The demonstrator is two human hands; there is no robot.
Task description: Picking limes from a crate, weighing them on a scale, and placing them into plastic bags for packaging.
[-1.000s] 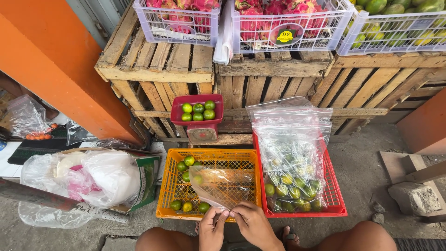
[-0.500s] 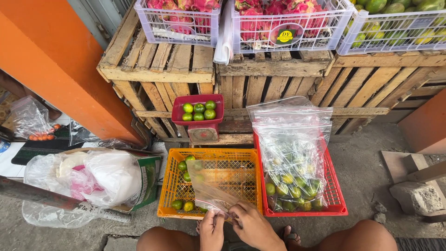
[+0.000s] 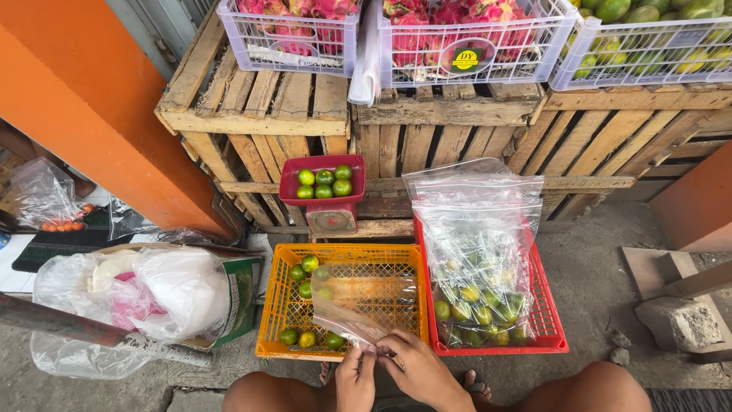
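Note:
My left hand [image 3: 355, 378] and my right hand [image 3: 421, 371] both pinch the mouth of a small clear plastic bag [image 3: 347, 317], held over the near edge of an orange crate [image 3: 341, 255]. The crate holds several green limes [image 3: 306, 273] along its left side. To the right stands a red crate [image 3: 550, 328] with large clear bags of limes [image 3: 477, 259]. Behind the orange crate, a red scale tray [image 3: 293, 179] carries several limes [image 3: 324, 181].
Wooden crates [image 3: 259, 107] at the back carry white baskets of pink dragon fruit [image 3: 450, 30] and green fruit [image 3: 648, 38]. White plastic bags [image 3: 145, 294] lie at the left by an orange wall [image 3: 84, 107]. A stone block [image 3: 675, 320] sits at the right. My bare knees [image 3: 579, 389] frame the bottom edge.
The small clear bag has dropped lower and flattened over the orange crate. My hands have stayed together at its mouth.

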